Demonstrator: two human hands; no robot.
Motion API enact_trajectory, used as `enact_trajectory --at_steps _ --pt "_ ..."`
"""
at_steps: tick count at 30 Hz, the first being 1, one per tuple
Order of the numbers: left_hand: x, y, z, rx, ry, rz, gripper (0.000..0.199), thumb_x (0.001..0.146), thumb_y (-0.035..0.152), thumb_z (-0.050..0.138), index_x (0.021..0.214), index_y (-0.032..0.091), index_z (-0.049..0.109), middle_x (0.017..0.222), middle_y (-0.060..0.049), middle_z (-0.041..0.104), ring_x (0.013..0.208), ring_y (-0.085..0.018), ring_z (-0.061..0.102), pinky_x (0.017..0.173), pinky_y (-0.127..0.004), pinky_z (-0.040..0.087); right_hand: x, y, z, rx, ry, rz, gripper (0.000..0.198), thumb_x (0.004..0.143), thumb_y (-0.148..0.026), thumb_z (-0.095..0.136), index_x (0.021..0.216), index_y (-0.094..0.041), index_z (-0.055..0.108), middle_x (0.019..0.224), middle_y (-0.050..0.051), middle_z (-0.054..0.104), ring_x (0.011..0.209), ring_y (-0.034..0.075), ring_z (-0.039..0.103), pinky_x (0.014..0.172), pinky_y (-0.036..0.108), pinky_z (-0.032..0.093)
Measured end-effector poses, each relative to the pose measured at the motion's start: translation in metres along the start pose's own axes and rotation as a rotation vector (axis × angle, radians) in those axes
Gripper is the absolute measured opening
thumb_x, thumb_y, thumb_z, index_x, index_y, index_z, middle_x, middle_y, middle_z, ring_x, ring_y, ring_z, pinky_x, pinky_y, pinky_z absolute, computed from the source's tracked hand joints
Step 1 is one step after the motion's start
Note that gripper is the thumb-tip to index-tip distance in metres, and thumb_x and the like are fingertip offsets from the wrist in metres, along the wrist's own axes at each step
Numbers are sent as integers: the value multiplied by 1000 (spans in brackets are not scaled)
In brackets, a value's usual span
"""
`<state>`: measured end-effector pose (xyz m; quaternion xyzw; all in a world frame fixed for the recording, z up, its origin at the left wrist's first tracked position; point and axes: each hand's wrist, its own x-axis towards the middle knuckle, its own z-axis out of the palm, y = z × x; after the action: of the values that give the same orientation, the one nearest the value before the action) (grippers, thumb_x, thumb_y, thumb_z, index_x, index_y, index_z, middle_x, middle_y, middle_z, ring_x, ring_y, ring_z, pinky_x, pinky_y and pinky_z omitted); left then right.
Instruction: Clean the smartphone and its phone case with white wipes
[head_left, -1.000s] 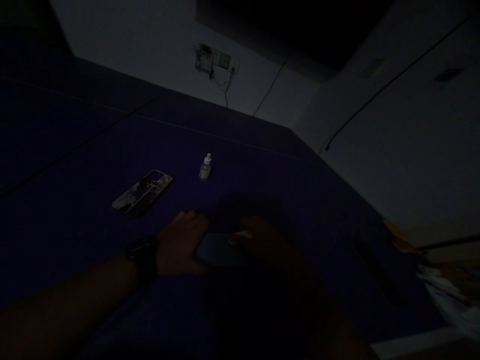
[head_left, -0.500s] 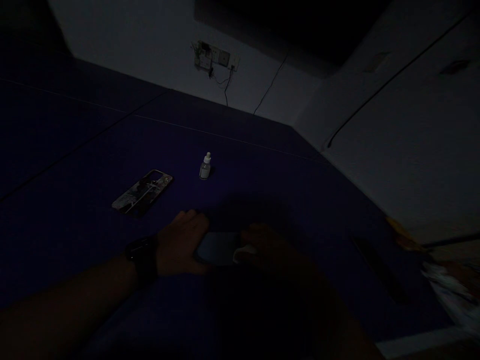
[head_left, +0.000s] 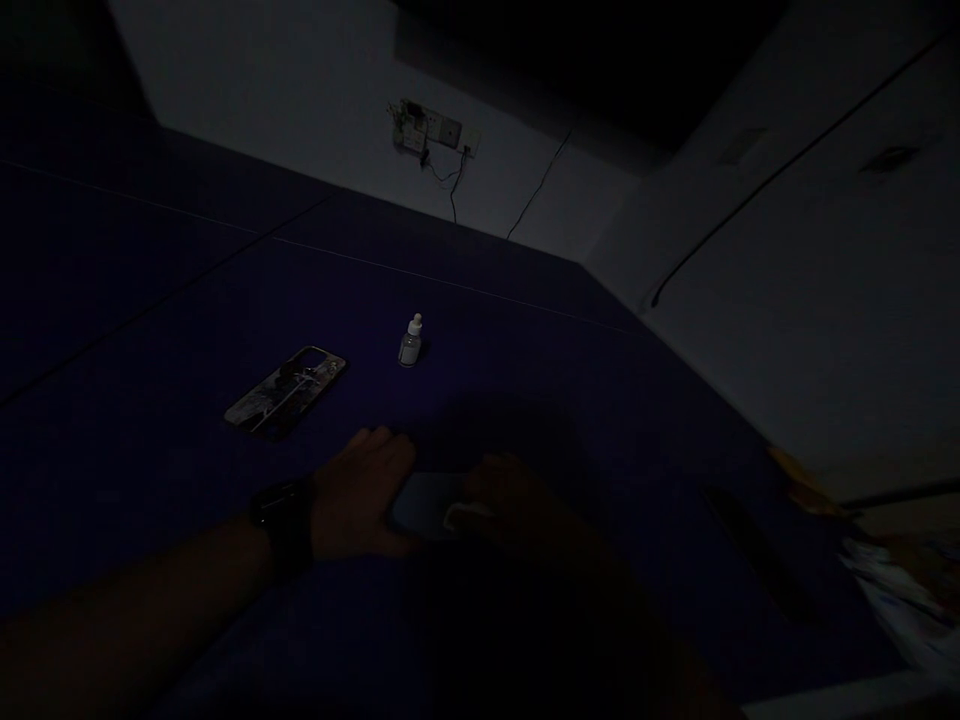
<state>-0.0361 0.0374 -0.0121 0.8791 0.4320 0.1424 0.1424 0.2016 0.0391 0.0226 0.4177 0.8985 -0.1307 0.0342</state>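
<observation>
In the dim head view, a flat bluish-grey phone (head_left: pixel 426 500) lies low on the dark blue surface. My left hand (head_left: pixel 364 495), with a black watch on its wrist, grips the phone's left end between thumb and fingers. Over the right part of the phone is my right hand (head_left: pixel 502 500), closed on a small white cloth (head_left: pixel 465 511) that touches the phone's face. Shadow hides most of the right hand's fingers. Up and left lies a patterned phone case (head_left: pixel 289 393). Beyond the hands a small dropper bottle (head_left: pixel 410 345) with a white cap stands upright.
A long dark strip-like object (head_left: pixel 754 550) lies to the right. White bags or papers (head_left: pixel 892 590) and something yellow (head_left: pixel 802 480) are at the right edge. Wall sockets (head_left: pixel 439 128) with hanging cables are at the back, under a large dark panel (head_left: pixel 600 60).
My right hand has slid left along the phone with the white cloth, covering more of it. The left hand keeps its grip. The view has tilted slightly, so things sit a little lower.
</observation>
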Motion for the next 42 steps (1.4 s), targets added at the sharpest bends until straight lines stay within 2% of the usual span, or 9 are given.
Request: enact_trajectory --at_steps 5,11,17,21,23,27,33,38,42 --pt "-1 0 3 24 29 -8 56 60 58 81 89 22 49 91 -4 61 83 -26 55 74 -40 41 -2 1 -5 -53 -1 65 20 95 -36 61 95 -19 70 96 8 69 92 23 58 83 36 39" --pt "0 -1 3 13 31 2 57 61 63 78 89 22 50 90 -4 61 83 -26 55 75 -41 41 1 -5 1 -4 -7 6 20 96 -39 60 98 -22 70 97 6 69 90 21 57 81 34 39" --pt "0 1 0 -2 6 -25 57 60 62 79 89 21 51 91 -3 60 84 -26 54 75 -41 41 -2 7 -1 -61 20 109 21 95 -39 62 96 -19 70 95 9 68 90 23 57 79 34 38" --pt "0 1 0 10 -15 -18 58 61 61 79 91 20 52 95 -4 60 87 -27 53 76 -41 40 -5 4 -4 38 -58 64 19 91 -39 67 96 -21 71 97 7 67 89 22 57 75 32 38" --pt "0 1 1 16 -21 -15 57 63 62 78 91 20 52 96 -5 60 88 -27 53 76 -40 40 -2 -2 -3 49 -53 28 20 93 -39 65 97 -21 72 98 7 68 88 22 57 76 33 38" --pt "0 0 1 17 -13 -25 58 62 64 77 90 21 50 94 -4 59 86 -26 53 76 -39 39 2 -3 -1 -27 19 74 22 95 -38 61 94 -18 70 95 9 69 91 23 56 82 36 38" --pt "1 1 -2 6 -45 -17 57 62 63 76 89 21 50 94 -4 59 86 -26 53 75 -39 39 -1 -1 -1 52 -29 50 19 93 -38 64 98 -21 71 100 7 68 91 22 57 79 33 40" --pt "1 -1 1 0 -19 -28 56 62 62 77 89 21 51 93 -4 59 86 -27 54 75 -39 39 5 -6 -3 -75 3 133 23 96 -38 61 93 -18 71 93 9 68 90 24 57 82 37 38" --pt "0 -1 3 14 -2 -13 59 62 63 79 92 21 51 94 -4 60 85 -26 54 76 -40 39 -2 1 -7 36 -61 125 17 92 -37 66 96 -21 71 98 7 66 89 22 57 75 32 38"
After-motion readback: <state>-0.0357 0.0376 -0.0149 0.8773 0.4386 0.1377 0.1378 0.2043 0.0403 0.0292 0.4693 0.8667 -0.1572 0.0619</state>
